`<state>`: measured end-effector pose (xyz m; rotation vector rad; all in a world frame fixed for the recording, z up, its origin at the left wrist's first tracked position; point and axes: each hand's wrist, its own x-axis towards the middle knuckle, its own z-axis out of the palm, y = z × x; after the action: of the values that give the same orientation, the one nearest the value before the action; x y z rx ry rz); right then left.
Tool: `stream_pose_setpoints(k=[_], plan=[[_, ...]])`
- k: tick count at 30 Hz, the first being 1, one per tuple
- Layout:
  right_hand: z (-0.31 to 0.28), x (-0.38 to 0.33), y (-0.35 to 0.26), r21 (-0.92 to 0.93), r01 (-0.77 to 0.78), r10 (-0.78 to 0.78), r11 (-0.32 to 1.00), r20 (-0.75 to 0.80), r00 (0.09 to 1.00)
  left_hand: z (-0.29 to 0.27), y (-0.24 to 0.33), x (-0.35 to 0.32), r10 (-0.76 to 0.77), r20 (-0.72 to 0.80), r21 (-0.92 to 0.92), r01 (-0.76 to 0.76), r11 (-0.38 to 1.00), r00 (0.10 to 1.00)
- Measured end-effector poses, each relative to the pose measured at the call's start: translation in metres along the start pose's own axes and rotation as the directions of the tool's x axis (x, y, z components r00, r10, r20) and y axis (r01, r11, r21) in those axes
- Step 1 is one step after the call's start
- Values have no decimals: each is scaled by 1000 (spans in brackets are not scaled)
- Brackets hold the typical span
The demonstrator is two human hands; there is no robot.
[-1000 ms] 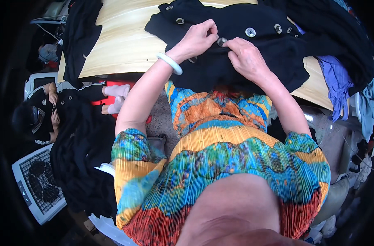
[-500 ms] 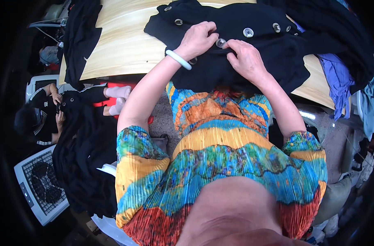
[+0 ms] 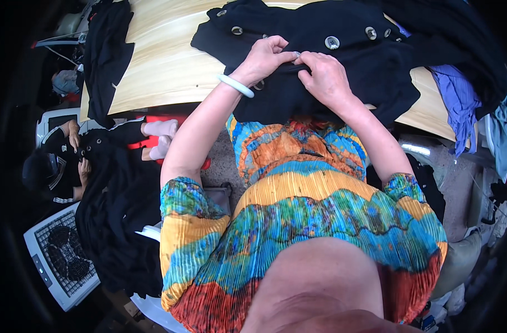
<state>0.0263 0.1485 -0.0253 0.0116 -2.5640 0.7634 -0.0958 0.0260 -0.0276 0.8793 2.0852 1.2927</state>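
Note:
A black garment (image 3: 342, 77) with several large round buttons lies over the table edge in front of me. My left hand (image 3: 264, 60) is closed, its thumb and forefinger meeting at a button (image 3: 297, 55). My right hand (image 3: 325, 77) is closed from the other side, fingertips pinched at that same button, which they mostly cover. Another button (image 3: 332, 43) sits uncovered beyond my right hand. Beneath my left wrist a further button (image 3: 259, 85) shows in part. Any thread or small tool between the fingertips cannot be made out.
The wooden table (image 3: 159, 61) carries more black cloth (image 3: 106, 61) at its left end. Purple cloth (image 3: 458, 105) hangs over the right edge. At the lower left, another person (image 3: 59, 161) handles black buttoned cloth beside a white-framed fan (image 3: 64, 250).
My hands have drawn together, and the button between them is now mostly covered by fingertips. The garment sits slightly further left in view. The other person's lower hand has shifted.

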Motion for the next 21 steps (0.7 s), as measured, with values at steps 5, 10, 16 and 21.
stream_pose_setpoints(k=[5, 10, 16, 21], plan=[[-1, 5, -2, -29, -109, 110, 994, 44, 993, -1, -1, 1, -98, 31, -190, 102, 976, 995], [-2, 4, 0, -169, -60, 72, 984, 63, 995, 1, 3, -1, 40, 7, -19, -39, 999, 999], [2, 5, 5, -265, 58, -45, 962, 53, 998, 5, 3, -16, 359, 77, 381, -360, 852, 930], [-1, 8, 6, -218, 19, 22, 976, 182, 983, 16, -4, -17, 465, 1, 473, -410, 780, 885]])
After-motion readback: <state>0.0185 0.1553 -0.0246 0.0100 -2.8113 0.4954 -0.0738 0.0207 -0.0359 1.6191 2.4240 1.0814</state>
